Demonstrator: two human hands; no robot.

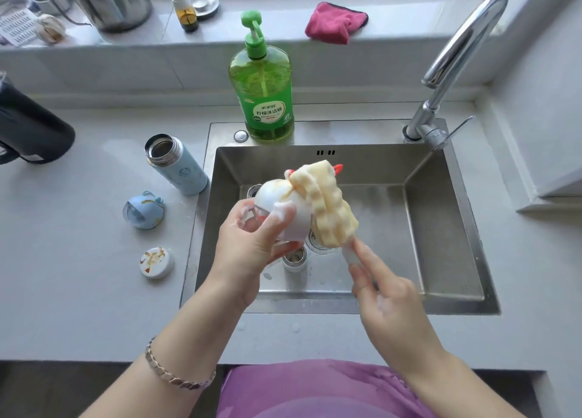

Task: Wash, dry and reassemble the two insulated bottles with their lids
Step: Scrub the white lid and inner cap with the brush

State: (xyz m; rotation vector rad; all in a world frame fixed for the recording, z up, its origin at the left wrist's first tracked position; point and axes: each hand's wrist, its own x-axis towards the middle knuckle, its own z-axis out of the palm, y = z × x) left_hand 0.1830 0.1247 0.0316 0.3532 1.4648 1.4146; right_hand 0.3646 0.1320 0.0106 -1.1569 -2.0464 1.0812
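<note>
Washing is at an early stage. Over the sink [472,228], the left hand [252,238] curls soapy fingers round a white lid [283,203]. The right hand [387,301] pinches the handle of the sponge [324,203] lying on it. At 9 o'clock the blue bottle [176,166], blue lid [143,210] and stained cap [156,262] wait. Below the hands stands what may be the second bottle [294,258]. The soap [266,103] at 12 reads 柠檬洗洁精.

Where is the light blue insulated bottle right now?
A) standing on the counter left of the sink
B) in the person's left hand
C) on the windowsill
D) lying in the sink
A: the light blue bottle stands lidless on the counter just left of the sink, while the left hand grips a white lid and the right hand pinches a sponge brush.
</note>
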